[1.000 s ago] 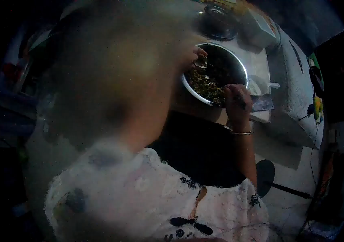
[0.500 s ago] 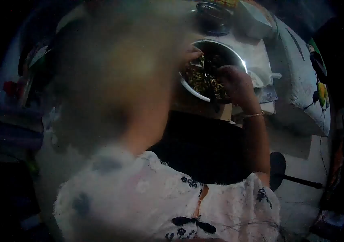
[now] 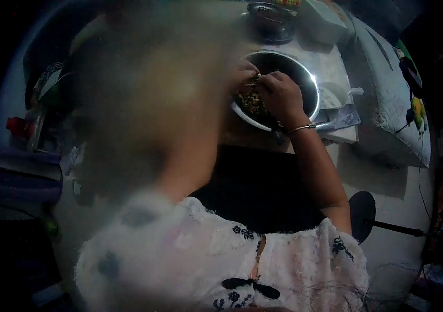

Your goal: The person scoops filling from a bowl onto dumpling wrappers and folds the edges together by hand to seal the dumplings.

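In the head view, a shiny metal bowl holds a chopped dark green and yellowish mix. Over it, my left hand pinches a small pale wrapper that carried some green mix a moment ago. My right hand, with a bracelet at the wrist, meets it there, fingertips closed on the wrapper's near side. Fingers cover most of the wrapper, so its shape cannot be made out. A large blur hides much of my left forearm and the bowl's left side.
Right of the bowl are a pale dish and a flat metal blade. A dark round lid or pan lies behind, beside a white box. A white, block-like surface borders the right. A red object is at far left.
My right hand has lifted from the mix and moved left and away from me, to the wrapper at my left hand. My left hand has stayed nearly in place. The view has shifted slightly.
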`<state>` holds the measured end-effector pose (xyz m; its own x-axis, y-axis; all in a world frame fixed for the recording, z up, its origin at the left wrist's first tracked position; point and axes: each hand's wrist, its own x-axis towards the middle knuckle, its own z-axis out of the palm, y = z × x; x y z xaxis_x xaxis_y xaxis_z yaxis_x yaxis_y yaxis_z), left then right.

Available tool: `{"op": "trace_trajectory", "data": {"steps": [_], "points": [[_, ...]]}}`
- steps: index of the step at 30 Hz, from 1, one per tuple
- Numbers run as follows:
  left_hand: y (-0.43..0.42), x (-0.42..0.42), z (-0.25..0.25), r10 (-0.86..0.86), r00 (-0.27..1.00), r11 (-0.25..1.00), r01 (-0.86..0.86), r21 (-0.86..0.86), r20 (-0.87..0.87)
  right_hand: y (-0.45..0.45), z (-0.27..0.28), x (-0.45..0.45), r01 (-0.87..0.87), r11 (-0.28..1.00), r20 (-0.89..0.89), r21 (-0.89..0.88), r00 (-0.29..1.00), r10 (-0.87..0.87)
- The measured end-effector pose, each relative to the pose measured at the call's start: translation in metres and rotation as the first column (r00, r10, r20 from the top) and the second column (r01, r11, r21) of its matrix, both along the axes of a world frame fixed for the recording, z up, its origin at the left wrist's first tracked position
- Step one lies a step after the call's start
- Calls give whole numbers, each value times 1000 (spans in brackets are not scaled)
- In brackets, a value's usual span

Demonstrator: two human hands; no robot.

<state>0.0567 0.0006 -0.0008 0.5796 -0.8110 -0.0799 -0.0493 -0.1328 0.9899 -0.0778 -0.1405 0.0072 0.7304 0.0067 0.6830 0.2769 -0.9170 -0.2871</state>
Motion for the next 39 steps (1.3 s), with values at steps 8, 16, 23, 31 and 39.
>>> {"op": "trace_trajectory", "data": {"steps": [8, 16, 23, 31, 39], "points": [[-2, 3, 6, -62, 979, 990, 37, 133, 192, -5, -6, 8, 30, 990, -92, 141, 996, -17], [-3, -13, 13, -13, 972, 990, -21, 140, 236, -4, -6, 8, -36, 972, -21, 233, 999, 42], [-12, -2, -13, 54, 869, 996, -84, 39, 492, -8, -12, 9, -47, 988, -45, 150, 997, 54], [-2, -29, 4, 59, 983, 997, -50, -61, 172, -11, -12, 10, 24, 972, -156, 234, 988, 13], [-8, -21, -12, 43, 962, 980, 11, -198, 270, -12, -19, 15, -27, 870, -147, 491, 982, 114]]}}
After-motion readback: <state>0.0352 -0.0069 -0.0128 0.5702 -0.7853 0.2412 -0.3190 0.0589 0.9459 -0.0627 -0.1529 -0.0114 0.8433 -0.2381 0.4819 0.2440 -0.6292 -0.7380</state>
